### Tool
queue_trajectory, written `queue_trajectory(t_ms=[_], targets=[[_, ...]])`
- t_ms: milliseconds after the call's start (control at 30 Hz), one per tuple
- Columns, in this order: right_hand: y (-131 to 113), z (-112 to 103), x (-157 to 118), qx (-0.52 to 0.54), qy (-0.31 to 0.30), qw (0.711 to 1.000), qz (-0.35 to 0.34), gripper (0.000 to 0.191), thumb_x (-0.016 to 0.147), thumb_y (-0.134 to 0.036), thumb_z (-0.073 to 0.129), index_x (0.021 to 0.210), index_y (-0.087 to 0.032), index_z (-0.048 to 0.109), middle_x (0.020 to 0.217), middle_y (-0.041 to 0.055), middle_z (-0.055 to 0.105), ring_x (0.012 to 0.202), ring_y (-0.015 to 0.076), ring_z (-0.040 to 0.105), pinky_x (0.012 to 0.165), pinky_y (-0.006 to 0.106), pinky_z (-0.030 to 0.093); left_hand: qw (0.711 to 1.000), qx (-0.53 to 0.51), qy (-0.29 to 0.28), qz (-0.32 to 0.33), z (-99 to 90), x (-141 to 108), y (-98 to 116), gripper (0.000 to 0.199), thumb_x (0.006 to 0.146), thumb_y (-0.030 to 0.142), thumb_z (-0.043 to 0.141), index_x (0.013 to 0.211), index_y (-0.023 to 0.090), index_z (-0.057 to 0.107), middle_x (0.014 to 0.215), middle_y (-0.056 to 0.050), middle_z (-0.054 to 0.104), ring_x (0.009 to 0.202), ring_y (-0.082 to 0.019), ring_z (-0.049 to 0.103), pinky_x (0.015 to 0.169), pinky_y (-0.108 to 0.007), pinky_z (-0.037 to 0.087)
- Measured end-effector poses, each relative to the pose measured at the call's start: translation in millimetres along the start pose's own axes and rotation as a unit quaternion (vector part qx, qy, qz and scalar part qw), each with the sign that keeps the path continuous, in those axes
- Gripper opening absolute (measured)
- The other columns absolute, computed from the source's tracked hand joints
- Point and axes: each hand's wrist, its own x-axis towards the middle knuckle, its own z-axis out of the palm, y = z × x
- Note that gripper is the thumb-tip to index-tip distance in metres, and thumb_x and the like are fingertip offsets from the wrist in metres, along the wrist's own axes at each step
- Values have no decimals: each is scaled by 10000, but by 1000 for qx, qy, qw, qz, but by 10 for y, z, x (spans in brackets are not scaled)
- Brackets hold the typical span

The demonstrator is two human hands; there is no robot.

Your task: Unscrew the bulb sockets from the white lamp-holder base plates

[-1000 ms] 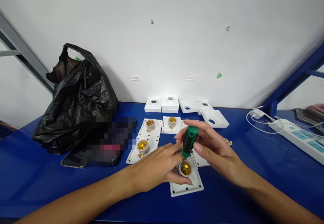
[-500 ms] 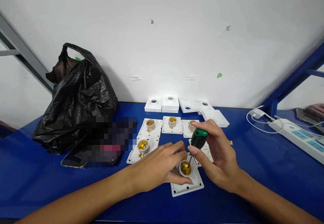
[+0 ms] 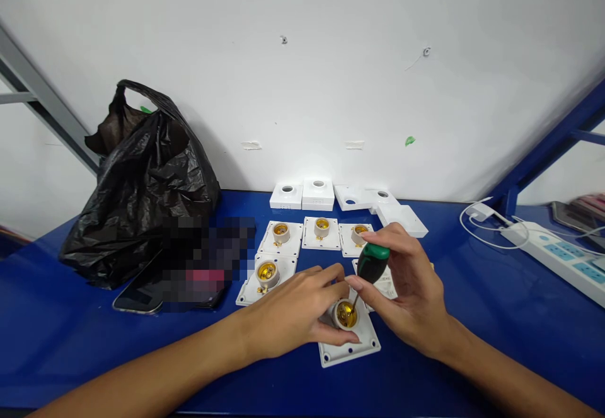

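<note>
My left hand (image 3: 302, 311) grips the round lamp socket (image 3: 346, 314) on a white square plate (image 3: 352, 350) near the table's front. Between the thumb and fingers of my right hand (image 3: 411, 285) is a green and black screwdriver (image 3: 373, 263). Its thin shaft slants down into the brass-coloured inside of the socket; the tip is hard to make out. Several more plates with sockets lie behind and to the left, one of them (image 3: 267, 274) beside my left forearm. Another white plate (image 3: 387, 284) is partly hidden behind my right hand.
White covers (image 3: 318, 195) line the wall side of the blue table (image 3: 265, 386). A black plastic bag (image 3: 151, 185) and a phone (image 3: 139, 292) are on the left, next to a blurred-out patch. On the right lie a power strip (image 3: 562, 254) and white cables.
The screwdriver's handle has shifted slightly right, and the fingers of my right hand have changed position around it. My left hand and the socket have stayed in place.
</note>
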Motion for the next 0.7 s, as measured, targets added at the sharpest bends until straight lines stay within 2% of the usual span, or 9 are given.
queue_trajectory(t_ms=[133, 300, 500, 700], targets=[[2, 6, -13, 1, 6, 1000, -8, 668, 928, -44, 777, 1492, -343, 581, 1157, 14, 647, 952, 226, 526, 839, 427, 482, 1000, -1, 2, 0, -9, 5, 15, 450, 912, 485, 920, 1130, 197, 651, 1009, -12, 614, 870, -222, 651, 767, -322, 534], [3, 8, -23, 1, 4, 1000, 0, 669, 933, -43, 776, 1497, -340, 573, 1187, 15, 642, 979, 221, 530, 859, 422, 481, 1000, 3, 1, -7, -16, 4, 24, 448, 908, 496, 923, 1097, 205, 640, 1003, -4, 606, 859, -215, 648, 752, -311, 523], [10, -3, -32, -1, 4, 1000, 4, 645, 941, -73, 775, 1489, -351, 579, 1172, 32, 657, 986, 245, 551, 880, 456, 510, 1000, 7, 6, 3, -9, 3, 16, 448, 911, 489, 923, 1133, 207, 654, 1003, -2, 604, 842, -204, 637, 730, -304, 511], [-20, -19, -9, 55, -51, 997, 16, 605, 964, -98, 756, 1486, -353, 588, 1128, 37, 661, 980, 243, 572, 838, 442, 545, 1000, -6, 1, -13, -5, 7, 10, 426, 895, 482, 941, 1048, 191, 671, 1059, -24, 646, 925, -232, 681, 761, -319, 527]])
